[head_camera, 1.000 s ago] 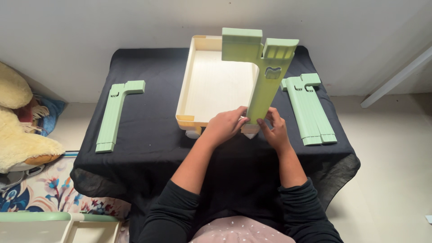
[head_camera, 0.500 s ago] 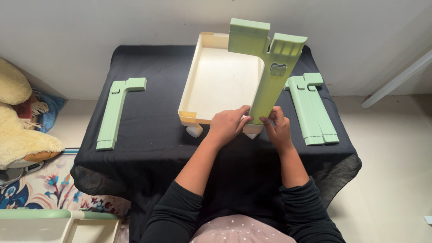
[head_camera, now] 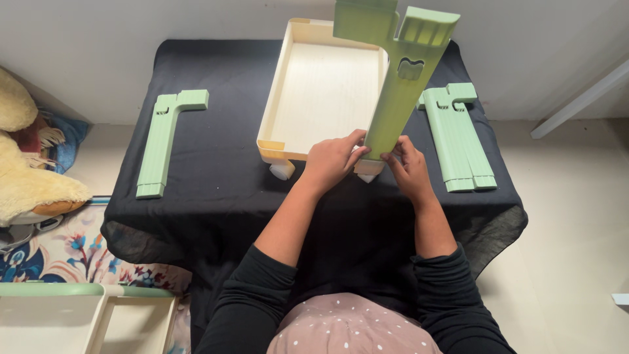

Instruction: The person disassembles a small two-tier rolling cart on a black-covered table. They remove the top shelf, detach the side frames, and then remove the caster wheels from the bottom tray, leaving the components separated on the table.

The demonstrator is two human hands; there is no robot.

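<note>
Now your left hand and right hand both clasp the upright green leg, apparently seated at the cream tray's 5 o'clock corner.

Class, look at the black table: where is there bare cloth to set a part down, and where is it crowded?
Free: the cloth between the left green leg and the cream tray, and the near edge in front of that leg. Crowded: the tray's near right corner, where left hand and right hand grip the upright leg, beside the paired legs.
</note>
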